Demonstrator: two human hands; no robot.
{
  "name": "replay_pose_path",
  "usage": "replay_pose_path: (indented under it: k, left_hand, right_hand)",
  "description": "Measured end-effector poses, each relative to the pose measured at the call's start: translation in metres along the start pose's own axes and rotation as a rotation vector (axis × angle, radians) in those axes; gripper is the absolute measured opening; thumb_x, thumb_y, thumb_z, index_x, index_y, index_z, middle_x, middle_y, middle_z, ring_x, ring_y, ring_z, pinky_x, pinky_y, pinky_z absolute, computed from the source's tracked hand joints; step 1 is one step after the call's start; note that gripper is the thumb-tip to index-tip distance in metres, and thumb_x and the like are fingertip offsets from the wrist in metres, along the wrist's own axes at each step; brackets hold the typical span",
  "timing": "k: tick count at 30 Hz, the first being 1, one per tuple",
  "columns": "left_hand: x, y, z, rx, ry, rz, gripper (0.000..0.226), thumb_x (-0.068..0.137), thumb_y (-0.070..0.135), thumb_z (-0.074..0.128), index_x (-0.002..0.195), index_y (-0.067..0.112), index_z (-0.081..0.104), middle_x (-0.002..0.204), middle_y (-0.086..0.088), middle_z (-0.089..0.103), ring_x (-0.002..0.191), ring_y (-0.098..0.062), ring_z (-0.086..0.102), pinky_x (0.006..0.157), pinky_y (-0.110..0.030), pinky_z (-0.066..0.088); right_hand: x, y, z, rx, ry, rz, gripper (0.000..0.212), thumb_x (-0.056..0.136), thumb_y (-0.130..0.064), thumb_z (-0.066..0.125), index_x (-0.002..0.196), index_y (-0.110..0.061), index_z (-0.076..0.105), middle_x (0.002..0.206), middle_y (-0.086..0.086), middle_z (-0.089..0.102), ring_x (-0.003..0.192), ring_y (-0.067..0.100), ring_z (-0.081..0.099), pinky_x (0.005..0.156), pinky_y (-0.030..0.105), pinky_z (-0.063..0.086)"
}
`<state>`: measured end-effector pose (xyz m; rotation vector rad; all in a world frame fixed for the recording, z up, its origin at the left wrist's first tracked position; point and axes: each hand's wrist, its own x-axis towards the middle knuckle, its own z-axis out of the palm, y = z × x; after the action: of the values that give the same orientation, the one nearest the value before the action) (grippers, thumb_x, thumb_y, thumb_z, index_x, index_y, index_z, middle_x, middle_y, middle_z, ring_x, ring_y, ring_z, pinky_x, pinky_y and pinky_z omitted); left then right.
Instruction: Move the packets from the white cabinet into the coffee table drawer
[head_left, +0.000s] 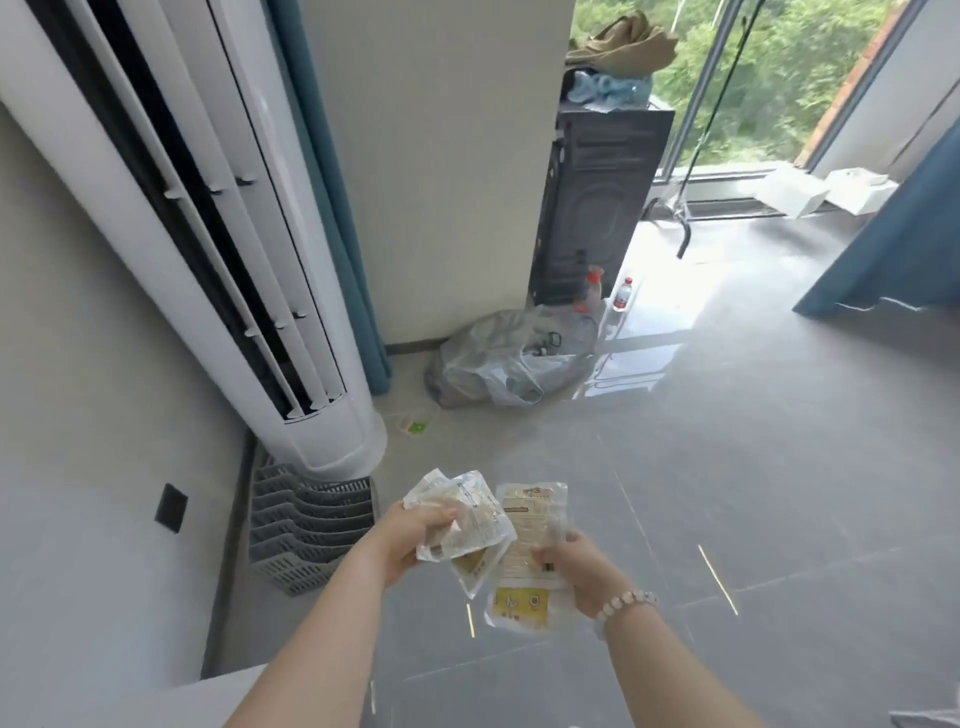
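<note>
The left hand (415, 538) grips a bunch of clear packets (467, 512), at least 2, fingers curled over them; the right hand (576, 571), just beside it, pinches 1 long packet (522, 561) by its edge, and the 2 loads overlap between the hands. Judging by this, the picking-up is done and the carry is under way; neither a coffee table nor its drawer is in view, so finding it, opening it and dropping the packets in are all left. Ahead-left of the left hand stand a white tower air conditioner (234, 234) and a grey basket (306, 525); ahead of both hands lie a plastic bag (509, 358) and a black box (592, 208); the floor (753, 493) by the right hand looks free to walk.
</note>
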<state>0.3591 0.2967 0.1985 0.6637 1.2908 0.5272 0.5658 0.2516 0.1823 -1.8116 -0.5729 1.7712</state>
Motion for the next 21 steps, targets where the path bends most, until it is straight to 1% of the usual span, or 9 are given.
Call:
replay_pose_path:
  k: [4, 6, 9, 12, 15, 17, 19, 21]
  left_hand:
    - [0.017, 0.013, 0.081, 0.097, -0.117, -0.010, 0.030, 0.090, 0.006, 0.059, 0.120, 0.002, 0.061, 0.119, -0.016, 0.065, 0.103, -0.029, 0.063, 0.074, -0.032, 0.054]
    - [0.020, 0.016, 0.119, 0.140, -0.170, -0.010, 0.029, 0.090, 0.007, 0.059, 0.119, 0.003, 0.061, 0.119, -0.015, 0.065, 0.102, -0.028, 0.063, 0.075, -0.030, 0.053]
    - [0.023, 0.014, 0.168, 0.200, -0.227, -0.029, 0.029, 0.091, 0.007, 0.057, 0.120, 0.003, 0.061, 0.119, -0.014, 0.065, 0.096, -0.024, 0.064, 0.077, -0.029, 0.052]
    - [0.028, 0.014, 0.214, 0.264, -0.260, -0.045, 0.030, 0.090, 0.006, 0.058, 0.120, 0.003, 0.061, 0.118, -0.016, 0.065, 0.094, -0.024, 0.065, 0.073, -0.027, 0.054]
    - [0.033, 0.017, 0.266, 0.310, -0.301, -0.040, 0.026, 0.090, 0.006, 0.058, 0.116, 0.005, 0.061, 0.112, -0.014, 0.067, 0.089, -0.022, 0.065, 0.066, -0.023, 0.055]
    - [0.034, 0.014, 0.302, 0.330, -0.349, -0.038, 0.024, 0.091, 0.007, 0.057, 0.114, 0.006, 0.062, 0.107, -0.012, 0.068, 0.087, -0.020, 0.065, 0.066, -0.022, 0.055]
    - [0.034, 0.008, 0.336, 0.383, -0.397, -0.044, 0.023, 0.090, 0.007, 0.058, 0.112, 0.004, 0.064, 0.105, -0.013, 0.069, 0.086, -0.020, 0.066, 0.069, -0.024, 0.056]
    - [0.032, -0.002, 0.366, 0.425, -0.433, -0.057, 0.016, 0.090, 0.006, 0.059, 0.103, 0.004, 0.066, 0.096, -0.011, 0.070, 0.074, -0.016, 0.069, 0.062, -0.023, 0.057]
  right_hand:
    - [-0.009, -0.004, -0.063, 0.103, 0.044, -0.037, 0.022, 0.089, 0.009, 0.050, 0.096, -0.010, 0.061, 0.094, 0.010, 0.067, 0.089, 0.027, 0.064, 0.080, 0.040, 0.054]
    - [-0.015, 0.000, -0.096, 0.174, 0.069, -0.055, 0.022, 0.089, 0.009, 0.050, 0.098, -0.008, 0.060, 0.091, 0.010, 0.066, 0.085, 0.025, 0.064, 0.076, 0.038, 0.054]
    - [-0.025, 0.014, -0.145, 0.268, 0.115, -0.062, 0.022, 0.088, 0.007, 0.055, 0.106, -0.004, 0.061, 0.094, 0.011, 0.068, 0.085, 0.026, 0.065, 0.076, 0.040, 0.055]
    - [-0.039, 0.028, -0.189, 0.325, 0.173, -0.067, 0.027, 0.085, 0.008, 0.059, 0.109, -0.004, 0.063, 0.096, 0.010, 0.069, 0.086, 0.024, 0.065, 0.073, 0.035, 0.055]
    - [-0.053, 0.039, -0.232, 0.358, 0.228, -0.095, 0.027, 0.086, 0.011, 0.054, 0.105, -0.007, 0.061, 0.094, 0.008, 0.067, 0.084, 0.022, 0.064, 0.072, 0.033, 0.054]
    - [-0.063, 0.046, -0.259, 0.392, 0.257, -0.123, 0.022, 0.088, 0.010, 0.053, 0.097, -0.009, 0.061, 0.087, 0.006, 0.066, 0.077, 0.018, 0.062, 0.065, 0.029, 0.052]
    - [-0.076, 0.052, -0.285, 0.437, 0.283, -0.153, 0.023, 0.089, 0.010, 0.051, 0.089, -0.012, 0.060, 0.082, 0.004, 0.064, 0.072, 0.014, 0.061, 0.058, 0.023, 0.049]
    - [-0.087, 0.063, -0.308, 0.483, 0.327, -0.174, 0.023, 0.089, 0.011, 0.050, 0.089, -0.010, 0.061, 0.084, 0.005, 0.065, 0.074, 0.015, 0.062, 0.058, 0.022, 0.050]
